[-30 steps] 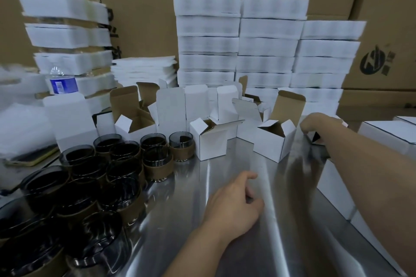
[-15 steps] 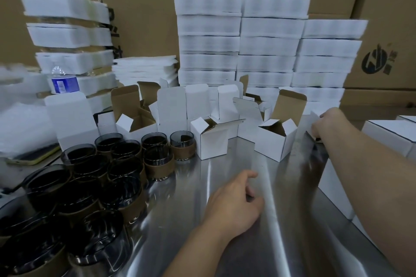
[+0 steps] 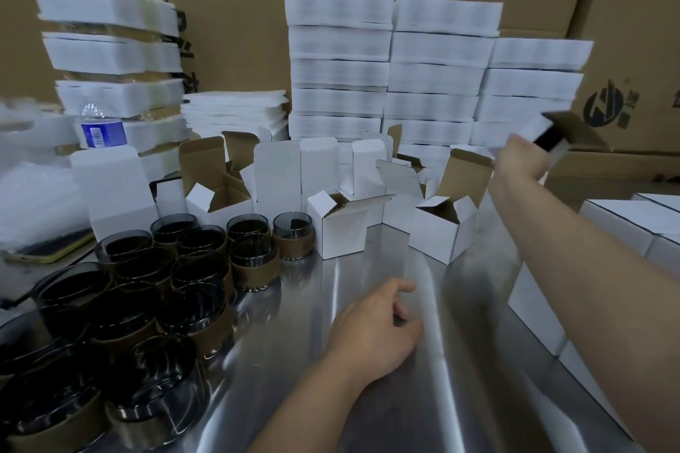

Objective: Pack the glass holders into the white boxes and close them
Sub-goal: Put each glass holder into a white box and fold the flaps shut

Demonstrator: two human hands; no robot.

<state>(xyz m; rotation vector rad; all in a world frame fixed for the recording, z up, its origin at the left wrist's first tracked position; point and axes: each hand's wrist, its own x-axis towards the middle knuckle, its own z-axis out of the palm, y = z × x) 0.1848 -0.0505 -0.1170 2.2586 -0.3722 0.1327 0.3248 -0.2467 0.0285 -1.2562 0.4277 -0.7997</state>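
Observation:
Several dark glass holders (image 3: 254, 261) with brown sleeves crowd the left of the steel table (image 3: 423, 360). Behind them stand several open white boxes (image 3: 439, 228) with brown insides. My right hand (image 3: 522, 154) is raised at the far right and grips an open white box (image 3: 552, 134), lifted off the table and blurred. My left hand (image 3: 375, 327) rests on the table near the middle, fingers loosely curled, holding nothing.
Stacks of flat white box blanks (image 3: 390, 66) rise at the back, more at the left (image 3: 110, 48) with a water bottle (image 3: 103, 129). Closed white boxes (image 3: 622, 221) line the right edge. A phone (image 3: 48, 250) lies at left. Brown cartons form the backdrop.
My right hand has lifted a white box from the table up and to the right. The left hand has stayed put.

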